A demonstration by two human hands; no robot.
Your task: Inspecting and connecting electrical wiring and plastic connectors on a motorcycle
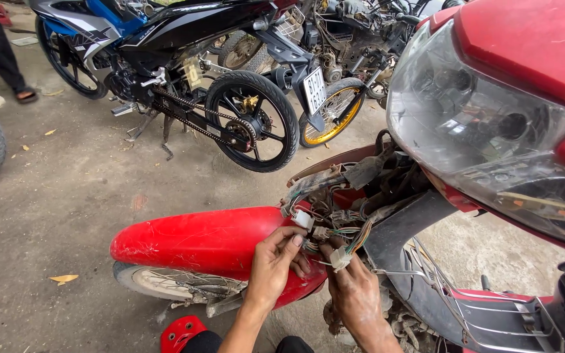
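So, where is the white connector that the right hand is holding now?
In the head view, the white connector is low and centre-right, pinched by the right hand, beside the red front fender and below the headlight.

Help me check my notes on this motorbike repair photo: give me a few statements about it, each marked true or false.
1. Both hands work at the wire bundle behind the headlight. True.
2. The front fender is blue. False: it is red.
3. The right hand touches a white connector. True.
4. The left hand holds a wrench. False: it pinches wires and no tool shows.
5. The black motorcycle behind lies on its side. False: it stands upright.
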